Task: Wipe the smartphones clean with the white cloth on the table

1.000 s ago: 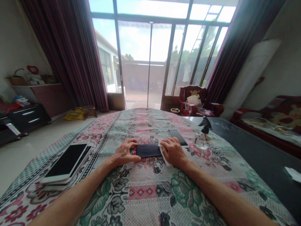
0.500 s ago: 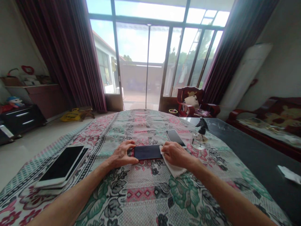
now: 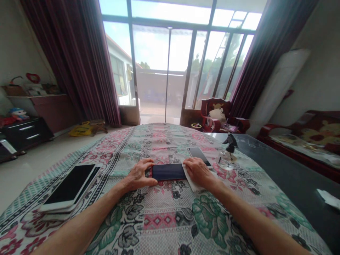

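Observation:
A dark smartphone [image 3: 169, 172] lies flat and crosswise on the patterned tablecloth. My left hand [image 3: 139, 173] grips its left end, thumb at the near corner and fingers at the far one. At the right end, my right hand [image 3: 198, 171] rests with curled fingers over a white cloth [image 3: 193, 183], which spreads out beneath the palm. The fingertips under that hand are partly hidden. Just beyond it lies a white-framed phone [image 3: 199, 156], its lower part near my knuckles. A clear spray bottle [image 3: 227, 159] with a black trigger head stands farther right.
On the left sits a stack of white-edged devices [image 3: 70, 187], the top one with a black screen. The flowered tablecloth [image 3: 159, 202] covers the round table. A dark tabletop [image 3: 278, 173] adjoins on the right, with a white paper [image 3: 328, 198] on it. A wooden armchair [image 3: 216, 113] stands beyond.
My right hand has flattened somewhat over the cloth and drawn slightly right. More of the phone's right end shows, and less cloth sticks out toward me. My left hand keeps its hold.

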Available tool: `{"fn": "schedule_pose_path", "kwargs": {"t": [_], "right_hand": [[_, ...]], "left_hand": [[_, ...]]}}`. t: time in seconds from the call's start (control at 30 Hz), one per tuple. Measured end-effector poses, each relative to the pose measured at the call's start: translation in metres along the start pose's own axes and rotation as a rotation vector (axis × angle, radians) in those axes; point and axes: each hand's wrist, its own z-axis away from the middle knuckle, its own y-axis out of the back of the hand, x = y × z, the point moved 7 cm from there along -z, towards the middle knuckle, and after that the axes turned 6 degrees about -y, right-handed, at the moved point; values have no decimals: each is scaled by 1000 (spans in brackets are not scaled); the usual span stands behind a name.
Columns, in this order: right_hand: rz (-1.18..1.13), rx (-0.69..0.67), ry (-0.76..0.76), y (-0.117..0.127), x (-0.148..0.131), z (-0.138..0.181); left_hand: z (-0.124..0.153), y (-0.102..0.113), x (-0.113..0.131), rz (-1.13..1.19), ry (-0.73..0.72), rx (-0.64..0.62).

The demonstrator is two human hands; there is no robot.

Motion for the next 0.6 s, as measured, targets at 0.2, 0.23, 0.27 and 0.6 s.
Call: {"fn": "schedule_pose_path", "kwargs": {"t": [0.2, 0.23, 0.27, 0.6], "right_hand": [[18, 29, -1, -7, 1, -5], [18, 28, -2, -7, 1, -5], [15, 27, -3, -7, 1, -5], [11, 24, 12, -8, 1, -4]], "left_hand": [[0, -2, 2, -43, -12, 9], [0, -3, 2, -47, -10, 8], [0, -3, 2, -51, -6, 4], [-2, -6, -5, -56, 40, -77]]}}
